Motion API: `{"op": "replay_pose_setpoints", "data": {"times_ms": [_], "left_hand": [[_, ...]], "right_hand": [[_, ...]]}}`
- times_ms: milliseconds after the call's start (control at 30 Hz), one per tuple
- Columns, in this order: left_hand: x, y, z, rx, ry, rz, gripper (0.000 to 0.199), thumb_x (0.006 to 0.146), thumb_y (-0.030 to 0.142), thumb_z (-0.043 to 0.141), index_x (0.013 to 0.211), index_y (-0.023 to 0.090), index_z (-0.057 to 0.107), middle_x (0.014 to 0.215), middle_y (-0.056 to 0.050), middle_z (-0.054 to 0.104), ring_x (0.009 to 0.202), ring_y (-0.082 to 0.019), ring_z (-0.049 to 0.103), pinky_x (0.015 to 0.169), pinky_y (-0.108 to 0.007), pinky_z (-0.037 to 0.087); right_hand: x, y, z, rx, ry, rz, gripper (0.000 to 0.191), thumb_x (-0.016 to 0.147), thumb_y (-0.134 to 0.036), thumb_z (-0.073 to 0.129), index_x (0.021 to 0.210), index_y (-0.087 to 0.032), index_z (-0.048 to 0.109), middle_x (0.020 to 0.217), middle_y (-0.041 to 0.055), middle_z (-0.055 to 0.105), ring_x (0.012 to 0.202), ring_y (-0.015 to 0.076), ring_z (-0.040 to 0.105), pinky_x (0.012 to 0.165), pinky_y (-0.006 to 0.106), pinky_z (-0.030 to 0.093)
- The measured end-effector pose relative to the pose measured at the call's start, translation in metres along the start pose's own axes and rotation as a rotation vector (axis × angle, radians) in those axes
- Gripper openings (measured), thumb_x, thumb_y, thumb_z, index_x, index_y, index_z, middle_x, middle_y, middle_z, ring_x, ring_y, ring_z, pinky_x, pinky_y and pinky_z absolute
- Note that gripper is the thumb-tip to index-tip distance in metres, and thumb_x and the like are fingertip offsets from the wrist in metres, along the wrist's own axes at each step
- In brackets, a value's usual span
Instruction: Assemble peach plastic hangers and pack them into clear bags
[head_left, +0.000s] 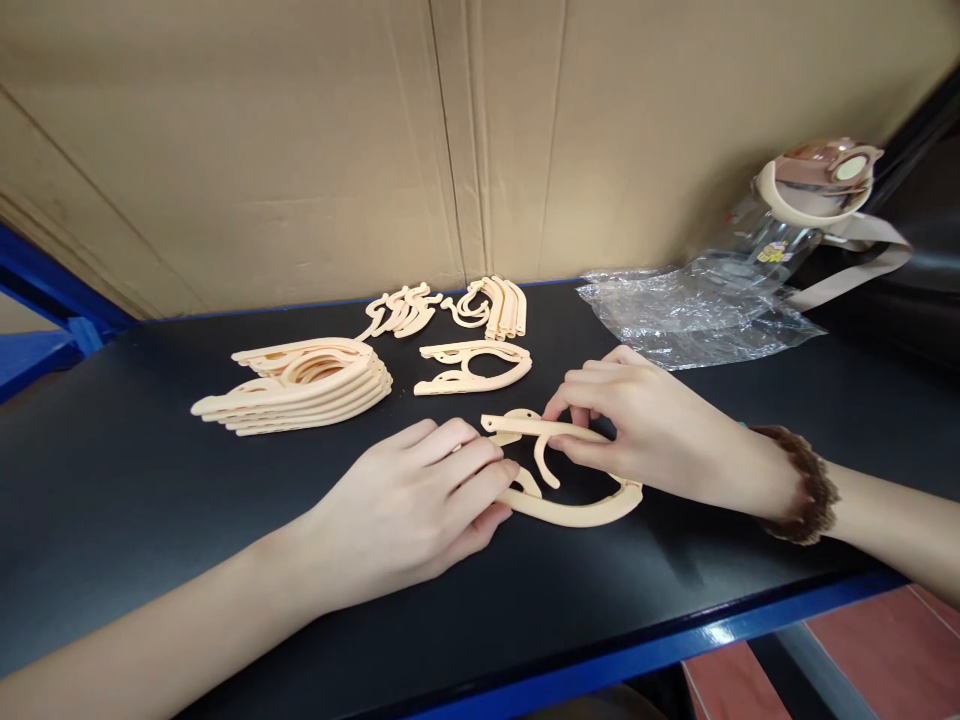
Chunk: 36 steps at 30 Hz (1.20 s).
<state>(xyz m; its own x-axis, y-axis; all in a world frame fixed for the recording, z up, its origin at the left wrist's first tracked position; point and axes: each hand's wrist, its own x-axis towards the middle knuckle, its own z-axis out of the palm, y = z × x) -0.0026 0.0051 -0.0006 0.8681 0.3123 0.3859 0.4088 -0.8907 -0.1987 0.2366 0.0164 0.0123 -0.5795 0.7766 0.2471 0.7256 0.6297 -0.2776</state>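
Two hands [424,500], both grasping | curved beige hanger [576,514] | black tabletop [150,480] beneath | hanger stack [300,405] beyond

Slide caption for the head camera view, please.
Left hand and right hand hold a curved cream part over a black tabletop, near a stack of similar parts.

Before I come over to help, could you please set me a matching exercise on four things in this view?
1. Stack of folded hangers
2. Bottle
3. Wristband
4. Foreground hanger

A. Dark brown and ruffled
B. Touched by the left hand and right hand
C. Clear body, brownish lid
D. Farthest left of the pale items on the black table

Pairs: 1-D, 2-C, 3-A, 4-B
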Motion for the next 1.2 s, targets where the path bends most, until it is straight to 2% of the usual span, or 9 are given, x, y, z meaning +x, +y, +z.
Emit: {"op": "replay_pose_setpoints", "data": {"times_ms": [267, 400, 500, 667, 767, 867, 1000, 1067, 1200], "left_hand": [[-0.003, -0.004, 0.000, 0.076, 0.015, 0.061, 0.010, 0.094, 0.017, 0.053, 0.099, 0.016, 0.063, 0.093, -0.004, 0.070, 0.081, -0.017, 0.060, 0.065, -0.030, 0.042], [-0.004, -0.003, 0.000, 0.112, 0.029, 0.091, 0.014, 0.094, 0.014, 0.052, 0.105, 0.014, 0.061, 0.087, -0.002, 0.068, 0.075, -0.016, 0.059, 0.062, -0.029, 0.042], [-0.004, -0.001, 0.001, 0.063, 0.045, 0.026, 0.016, 0.095, 0.013, 0.048, 0.106, 0.015, 0.060, 0.079, 0.000, 0.065, 0.070, -0.014, 0.058, 0.058, -0.028, 0.042], [-0.004, -0.001, 0.003, -0.061, 0.046, -0.124, 0.016, 0.097, 0.025, 0.049, 0.095, 0.019, 0.064, 0.072, 0.002, 0.062, 0.065, -0.013, 0.055, 0.056, -0.027, 0.041], [-0.004, 0.001, 0.002, -0.143, 0.023, -0.246, 0.015, 0.092, 0.035, 0.058, 0.090, 0.021, 0.065, 0.075, 0.002, 0.064, 0.070, -0.015, 0.057, 0.056, -0.027, 0.041], [-0.003, 0.005, 0.001, -0.201, -0.023, -0.384, 0.021, 0.085, 0.040, 0.065, 0.095, 0.022, 0.063, 0.084, 0.001, 0.065, 0.077, -0.018, 0.059, 0.056, -0.027, 0.043], [-0.002, 0.008, 0.001, -0.253, -0.077, -0.468, 0.021, 0.083, 0.031, 0.062, 0.103, 0.024, 0.060, 0.096, 0.001, 0.064, 0.085, -0.019, 0.061, 0.059, -0.027, 0.048], [-0.003, 0.009, 0.001, -0.259, -0.081, -0.474, 0.023, 0.082, 0.025, 0.059, 0.105, 0.025, 0.060, 0.098, 0.000, 0.063, 0.087, -0.019, 0.061, 0.061, -0.028, 0.049], [-0.004, 0.009, 0.001, -0.274, -0.070, -0.442, 0.029, 0.080, 0.019, 0.053, 0.108, 0.024, 0.060, 0.100, -0.001, 0.062, 0.087, -0.018, 0.060, 0.063, -0.028, 0.050]], "right_hand": [[0.000, -0.004, -0.002, 0.014, -0.049, -0.035, 0.009, 0.087, -0.026, 0.062, 0.087, -0.020, 0.069, 0.064, -0.0042, 0.062, 0.066, 0.0141, 0.054, 0.076, 0.031, 0.034], [-0.001, -0.003, -0.001, 0.045, -0.057, -0.025, 0.019, 0.086, -0.028, 0.066, 0.102, -0.018, 0.065, 0.061, -0.0061, 0.060, 0.064, 0.0143, 0.056, 0.077, 0.031, 0.037], [-0.003, -0.003, 0.001, 0.101, -0.071, -0.039, 0.029, 0.087, -0.032, 0.066, 0.112, -0.018, 0.060, 0.061, -0.0077, 0.059, 0.063, 0.0138, 0.057, 0.076, 0.030, 0.039], [-0.006, -0.007, 0.001, 0.245, -0.159, -0.096, 0.028, 0.095, -0.039, 0.054, 0.117, -0.022, 0.058, 0.069, -0.0047, 0.064, 0.067, 0.0136, 0.059, 0.069, 0.026, 0.043], [-0.007, -0.010, -0.002, 0.276, -0.265, -0.178, 0.024, 0.099, -0.027, 0.047, 0.120, -0.023, 0.057, 0.078, -0.0023, 0.066, 0.071, 0.0136, 0.059, 0.069, 0.025, 0.044], [-0.007, -0.011, -0.003, 0.262, -0.323, -0.256, 0.029, 0.099, -0.017, 0.041, 0.122, -0.025, 0.057, 0.091, 0.0001, 0.068, 0.077, 0.0132, 0.060, 0.072, 0.026, 0.043], [-0.006, -0.007, 0.000, 0.050, -0.235, -0.293, 0.029, 0.095, -0.015, 0.045, 0.120, -0.020, 0.059, 0.093, 0.0029, 0.068, 0.078, 0.0165, 0.058, 0.075, 0.030, 0.042], [-0.006, -0.005, 0.001, -0.046, -0.193, -0.310, 0.027, 0.093, -0.015, 0.046, 0.116, -0.018, 0.062, 0.090, 0.0031, 0.069, 0.074, 0.0169, 0.057, 0.075, 0.031, 0.041], [-0.006, -0.005, 0.000, -0.090, -0.170, -0.348, 0.019, 0.091, -0.017, 0.049, 0.099, -0.017, 0.066, 0.078, 0.0014, 0.067, 0.067, 0.0156, 0.053, 0.071, 0.031, 0.038]]}}
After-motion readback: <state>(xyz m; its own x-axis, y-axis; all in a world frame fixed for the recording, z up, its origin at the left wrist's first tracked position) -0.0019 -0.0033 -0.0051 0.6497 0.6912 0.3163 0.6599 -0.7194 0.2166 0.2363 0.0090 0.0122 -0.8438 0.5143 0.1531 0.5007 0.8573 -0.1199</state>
